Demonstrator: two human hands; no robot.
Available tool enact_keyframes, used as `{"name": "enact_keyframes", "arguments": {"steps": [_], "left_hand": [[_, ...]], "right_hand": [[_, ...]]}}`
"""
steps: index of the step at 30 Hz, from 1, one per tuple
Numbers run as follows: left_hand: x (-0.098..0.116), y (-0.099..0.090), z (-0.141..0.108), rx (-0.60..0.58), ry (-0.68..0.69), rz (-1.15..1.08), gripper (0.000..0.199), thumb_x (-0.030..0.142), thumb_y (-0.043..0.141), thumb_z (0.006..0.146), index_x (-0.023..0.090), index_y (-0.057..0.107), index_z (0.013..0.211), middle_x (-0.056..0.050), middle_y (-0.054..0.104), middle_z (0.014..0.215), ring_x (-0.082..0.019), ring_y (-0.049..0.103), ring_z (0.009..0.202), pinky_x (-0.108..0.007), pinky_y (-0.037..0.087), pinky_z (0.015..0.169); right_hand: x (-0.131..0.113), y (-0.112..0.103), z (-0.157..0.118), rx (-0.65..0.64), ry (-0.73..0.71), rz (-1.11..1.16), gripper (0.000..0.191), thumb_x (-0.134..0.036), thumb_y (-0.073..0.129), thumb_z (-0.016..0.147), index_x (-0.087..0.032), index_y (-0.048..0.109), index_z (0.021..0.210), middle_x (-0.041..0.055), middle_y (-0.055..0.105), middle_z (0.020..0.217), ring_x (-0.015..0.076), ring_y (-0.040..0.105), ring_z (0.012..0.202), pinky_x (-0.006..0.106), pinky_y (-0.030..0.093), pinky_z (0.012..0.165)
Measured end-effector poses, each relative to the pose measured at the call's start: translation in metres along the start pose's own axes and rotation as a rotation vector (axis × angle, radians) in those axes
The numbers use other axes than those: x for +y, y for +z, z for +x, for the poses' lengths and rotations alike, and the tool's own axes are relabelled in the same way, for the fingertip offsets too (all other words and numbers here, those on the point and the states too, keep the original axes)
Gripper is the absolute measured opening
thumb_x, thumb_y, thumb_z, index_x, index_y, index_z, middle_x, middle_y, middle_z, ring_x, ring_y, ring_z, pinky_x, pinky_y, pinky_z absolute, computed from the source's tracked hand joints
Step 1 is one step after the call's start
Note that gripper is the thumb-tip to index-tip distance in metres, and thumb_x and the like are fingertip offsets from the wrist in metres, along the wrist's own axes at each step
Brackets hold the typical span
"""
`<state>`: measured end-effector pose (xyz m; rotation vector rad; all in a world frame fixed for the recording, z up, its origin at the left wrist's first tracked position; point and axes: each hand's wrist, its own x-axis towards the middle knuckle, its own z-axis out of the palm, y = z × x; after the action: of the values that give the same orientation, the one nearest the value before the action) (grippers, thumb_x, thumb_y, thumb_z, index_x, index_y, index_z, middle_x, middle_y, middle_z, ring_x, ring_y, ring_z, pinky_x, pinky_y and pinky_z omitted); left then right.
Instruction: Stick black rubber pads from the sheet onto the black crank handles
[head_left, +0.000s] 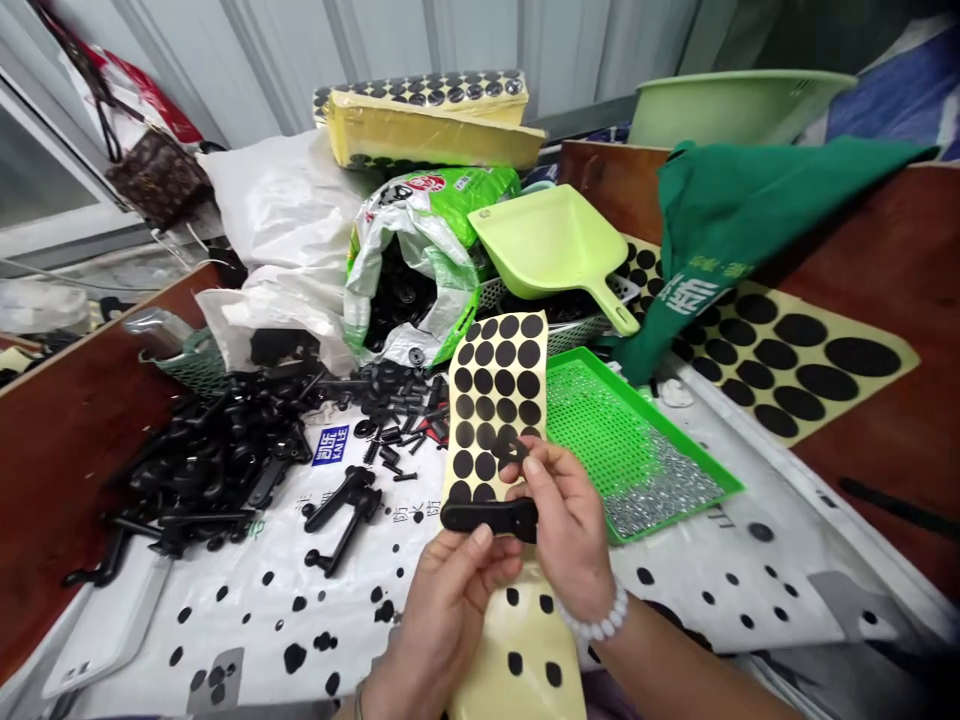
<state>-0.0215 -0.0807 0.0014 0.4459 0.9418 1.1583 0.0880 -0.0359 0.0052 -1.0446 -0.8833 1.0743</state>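
Observation:
My left hand (457,590) is closed on a long black plastic arm (480,516) with rounded ends, held level with the thumb in front. My right hand (564,515) pinches a small thin black piece (513,452) between thumb and fingertips, and its lower fingers lie by the right end of the arm. Behind both hands lies a yellow backing sheet (544,345) with rows of round black pads. Below the hands, a yellow sheet (525,630) carries a few small black dots.
Black plastic parts (217,450) are heaped at the left, with loose arms (349,515) nearby. To the right sits a green tray (600,400) of small metal pieces. Behind are an open bag (405,270) of black parts, a dustpan (551,245) and another pad sheet (825,330).

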Motion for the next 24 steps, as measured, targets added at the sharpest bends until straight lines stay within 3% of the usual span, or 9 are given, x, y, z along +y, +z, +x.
{"name": "enact_keyframes", "arguments": {"steps": [2, 5, 9, 11, 14, 16, 18, 21, 24], "left_hand": [[0.0, -0.011, -0.006, -0.112, -0.06, 0.107, 0.026, 0.031, 0.076, 0.068, 0.01, 0.072, 0.084, -0.011, 0.073, 0.083, -0.017, 0.067, 0.075, -0.029, 0.053, 0.074], [0.017, -0.033, -0.012, -0.195, -0.145, 0.397, 0.035, 0.042, 0.068, 0.074, 0.008, 0.071, 0.081, -0.014, 0.071, 0.077, -0.018, 0.064, 0.066, -0.03, 0.052, 0.064], [0.037, -0.042, -0.018, -0.007, 0.194, 0.798, 0.036, 0.037, 0.066, 0.078, 0.017, 0.062, 0.107, -0.011, 0.067, 0.102, -0.021, 0.06, 0.093, -0.034, 0.046, 0.086], [0.038, -0.035, -0.018, -0.07, 0.311, 0.885, 0.045, 0.031, 0.068, 0.077, 0.021, 0.055, 0.118, -0.009, 0.063, 0.11, -0.022, 0.056, 0.102, -0.035, 0.042, 0.092], [0.031, -0.023, -0.018, -0.26, 0.208, 0.868, 0.045, 0.028, 0.064, 0.08, 0.02, 0.052, 0.122, -0.004, 0.064, 0.086, -0.018, 0.059, 0.08, -0.031, 0.048, 0.075], [0.026, -0.02, -0.016, -0.275, 0.094, 0.77, 0.046, 0.03, 0.063, 0.08, 0.018, 0.052, 0.123, -0.002, 0.06, 0.075, -0.014, 0.056, 0.066, -0.026, 0.048, 0.062], [0.023, -0.023, -0.014, -0.233, 0.019, 0.643, 0.048, 0.034, 0.066, 0.078, 0.015, 0.054, 0.119, -0.003, 0.06, 0.075, -0.012, 0.054, 0.059, -0.024, 0.046, 0.055], [0.025, -0.031, -0.011, -0.163, -0.006, 0.509, 0.043, 0.037, 0.068, 0.076, 0.013, 0.057, 0.11, -0.006, 0.064, 0.081, -0.01, 0.055, 0.057, -0.022, 0.045, 0.054], [0.027, -0.035, -0.008, -0.125, 0.005, 0.467, 0.04, 0.036, 0.067, 0.077, 0.015, 0.056, 0.11, -0.007, 0.067, 0.082, -0.009, 0.056, 0.055, -0.022, 0.045, 0.056]], "right_hand": [[-0.003, -0.008, 0.0, -0.038, 0.009, 0.022, 0.017, -0.036, 0.054, 0.087, -0.019, 0.054, 0.091, 0.0025, 0.062, 0.082, 0.0116, 0.057, 0.062, 0.025, 0.049, 0.056], [-0.01, -0.022, 0.001, -0.142, 0.043, 0.025, 0.015, -0.034, 0.053, 0.088, -0.02, 0.052, 0.09, 0.0007, 0.059, 0.077, 0.011, 0.055, 0.06, 0.024, 0.047, 0.054], [-0.016, -0.024, -0.005, -0.346, -0.054, -0.054, 0.012, -0.03, 0.046, 0.091, -0.02, 0.051, 0.085, 0.0051, 0.056, 0.097, 0.0115, 0.056, 0.068, 0.026, 0.048, 0.059], [-0.017, -0.017, -0.012, -0.465, -0.148, -0.104, 0.011, -0.026, 0.044, 0.091, -0.02, 0.051, 0.085, 0.0072, 0.053, 0.104, 0.015, 0.057, 0.08, 0.029, 0.049, 0.066], [-0.016, -0.008, -0.021, -0.539, -0.284, -0.174, 0.008, -0.021, 0.044, 0.09, -0.021, 0.051, 0.088, 0.0084, 0.051, 0.106, 0.0206, 0.053, 0.099, 0.035, 0.047, 0.08], [-0.015, -0.007, -0.022, -0.496, -0.313, -0.192, 0.007, -0.02, 0.045, 0.089, -0.021, 0.052, 0.088, 0.0083, 0.052, 0.108, 0.0217, 0.051, 0.104, 0.039, 0.043, 0.089], [-0.016, -0.011, -0.018, -0.434, -0.226, -0.159, 0.007, -0.022, 0.047, 0.088, -0.021, 0.053, 0.085, 0.0081, 0.052, 0.112, 0.022, 0.05, 0.108, 0.041, 0.039, 0.094], [-0.02, -0.02, -0.009, -0.419, 0.12, -0.015, 0.011, -0.029, 0.054, 0.086, -0.02, 0.057, 0.083, 0.0072, 0.057, 0.112, 0.0207, 0.055, 0.101, 0.04, 0.042, 0.092], [-0.025, -0.027, -0.003, -0.494, 0.435, 0.113, 0.023, -0.034, 0.061, 0.081, -0.019, 0.06, 0.098, 0.0063, 0.064, 0.099, 0.0188, 0.06, 0.089, 0.038, 0.046, 0.085]]}}
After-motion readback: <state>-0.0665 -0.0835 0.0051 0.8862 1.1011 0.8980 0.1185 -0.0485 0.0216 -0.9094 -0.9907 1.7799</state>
